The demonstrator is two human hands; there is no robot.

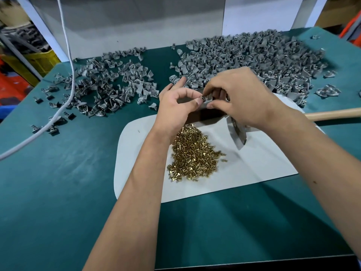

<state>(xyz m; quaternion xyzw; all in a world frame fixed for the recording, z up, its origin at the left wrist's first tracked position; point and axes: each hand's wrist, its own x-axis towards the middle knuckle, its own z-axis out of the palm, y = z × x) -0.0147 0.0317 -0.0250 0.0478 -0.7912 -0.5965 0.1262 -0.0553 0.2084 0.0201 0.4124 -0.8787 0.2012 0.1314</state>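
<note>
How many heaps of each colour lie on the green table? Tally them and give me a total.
Grey heaps of plastic parts: 2, the left grey heap and the right grey heap
Brass heap of small metal pieces: 1
Total: 3 heaps, scattered strays left out

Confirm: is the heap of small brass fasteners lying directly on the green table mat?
No, the heap of small brass fasteners lies on the white rounded sheet that covers part of the green table mat.

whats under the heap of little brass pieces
The brass heap lies on a pale grey sheet, itself on the green table cover. Its far edge is hidden behind the left hand and wrist, which pinches a small grey part with the right hand.
</note>
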